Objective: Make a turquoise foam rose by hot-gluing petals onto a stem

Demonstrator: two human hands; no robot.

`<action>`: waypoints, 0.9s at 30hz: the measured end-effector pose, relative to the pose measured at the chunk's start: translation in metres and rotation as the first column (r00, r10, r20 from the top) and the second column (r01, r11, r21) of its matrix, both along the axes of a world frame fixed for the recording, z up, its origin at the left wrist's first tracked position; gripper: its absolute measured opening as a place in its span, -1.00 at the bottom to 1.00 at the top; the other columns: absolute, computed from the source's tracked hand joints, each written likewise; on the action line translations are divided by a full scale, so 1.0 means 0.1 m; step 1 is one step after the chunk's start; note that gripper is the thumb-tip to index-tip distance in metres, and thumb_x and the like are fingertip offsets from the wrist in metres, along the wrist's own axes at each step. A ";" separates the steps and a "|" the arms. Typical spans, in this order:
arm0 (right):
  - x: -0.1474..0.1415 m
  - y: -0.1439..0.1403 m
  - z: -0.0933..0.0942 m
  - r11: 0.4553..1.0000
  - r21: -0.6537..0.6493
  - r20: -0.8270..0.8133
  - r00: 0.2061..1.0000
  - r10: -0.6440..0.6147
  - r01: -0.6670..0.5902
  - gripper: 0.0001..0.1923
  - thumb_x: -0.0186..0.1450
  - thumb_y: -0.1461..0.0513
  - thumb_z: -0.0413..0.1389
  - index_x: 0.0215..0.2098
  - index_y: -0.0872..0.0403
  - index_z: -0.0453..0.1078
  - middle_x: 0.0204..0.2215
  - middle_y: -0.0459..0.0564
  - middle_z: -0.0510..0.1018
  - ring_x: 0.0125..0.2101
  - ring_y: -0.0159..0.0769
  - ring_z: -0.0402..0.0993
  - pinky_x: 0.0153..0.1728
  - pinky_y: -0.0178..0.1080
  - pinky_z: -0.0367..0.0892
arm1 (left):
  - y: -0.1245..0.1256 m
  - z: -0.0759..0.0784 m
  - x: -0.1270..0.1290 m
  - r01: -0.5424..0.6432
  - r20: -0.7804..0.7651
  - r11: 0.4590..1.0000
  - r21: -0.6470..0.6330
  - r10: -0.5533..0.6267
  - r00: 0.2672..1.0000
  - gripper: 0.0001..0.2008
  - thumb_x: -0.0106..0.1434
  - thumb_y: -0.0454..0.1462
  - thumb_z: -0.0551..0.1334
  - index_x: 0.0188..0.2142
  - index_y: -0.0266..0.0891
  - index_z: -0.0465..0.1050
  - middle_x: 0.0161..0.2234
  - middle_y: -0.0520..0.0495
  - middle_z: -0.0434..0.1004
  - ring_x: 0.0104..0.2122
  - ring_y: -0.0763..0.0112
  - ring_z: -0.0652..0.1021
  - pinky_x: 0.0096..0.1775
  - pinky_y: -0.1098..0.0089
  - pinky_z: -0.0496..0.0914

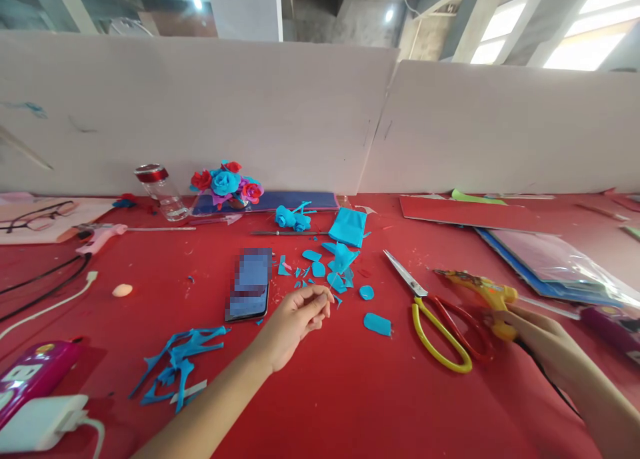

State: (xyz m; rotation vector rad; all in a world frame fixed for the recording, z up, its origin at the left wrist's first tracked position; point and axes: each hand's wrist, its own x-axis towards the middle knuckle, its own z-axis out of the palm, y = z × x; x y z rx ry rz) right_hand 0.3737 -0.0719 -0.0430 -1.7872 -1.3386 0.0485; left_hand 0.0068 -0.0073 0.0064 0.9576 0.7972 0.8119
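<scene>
My right hand (537, 335) is closed in a grip around the handle of a yellow glue gun (483, 292), which is blurred; its nozzle end points left, above the red bench (350, 392), and a dark cord runs back under my wrist. Just to the left of it lie the scissors (437, 319), steel blades open a little, one loop handle yellow and the other red, flat on the cloth-like surface.

My left hand (297, 319) rests on the bench with the fingers curled loosely inward, palm half up; whether it pinches anything I cannot tell. Just beyond the fingertips lie small blue petal cut-outs (340, 272), rounded and matte like crepe paper, with one larger oval petal (377, 323) to the right. A folded blue paper square (349, 227) sits farther back, near two small finished blue roses (293, 217).

A phone (249, 285) lies flat just left of my left hand. Spiky blue offcuts (180, 362) lie near my forearm. At the back a bouquet of paper roses (227, 182), blue and red, stands beside a clear glass jar (160, 189) with a red band.
</scene>
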 end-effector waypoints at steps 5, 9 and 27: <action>0.07 -0.02 0.25 0.959 -0.223 0.436 0.898 -0.063 0.175 -0.77 0.16 0.10 0.06 -0.64 -0.08 0.27 -0.71 -0.04 0.42 -0.70 -0.30 0.36 -0.65 -0.26 0.16 | 0.03 -0.03 -0.03 -0.014 0.006 1.000 0.006 0.014 1.000 -0.81 0.17 -0.16 0.28 -0.43 -0.24 0.38 -0.49 0.11 0.26 -0.56 0.62 0.14 -0.39 0.55 0.16; -0.23 0.09 0.35 0.956 -0.157 0.568 0.815 -0.116 0.246 -0.80 0.19 0.14 -0.06 -0.50 -0.03 0.34 -0.52 0.15 0.53 -0.53 -0.08 0.47 -0.60 -0.15 0.27 | 0.04 -0.02 -0.04 -0.029 0.009 1.000 0.011 0.029 1.000 -0.80 0.16 -0.16 0.28 -0.44 -0.24 0.38 -0.50 0.11 0.26 -0.56 0.62 0.14 -0.43 0.56 0.14; -1.55 0.23 0.32 0.811 -0.493 0.538 0.623 0.568 -0.313 -0.83 0.23 0.32 0.04 -0.45 0.07 0.46 -0.49 -0.07 0.54 -0.44 -0.23 0.48 -0.41 -0.21 0.26 | 0.04 0.04 -0.03 -0.028 -0.024 0.999 0.043 0.029 0.999 -0.78 0.19 -0.17 0.25 -0.47 -0.26 0.34 -0.51 0.11 0.25 -0.57 0.61 0.12 -0.46 0.55 0.10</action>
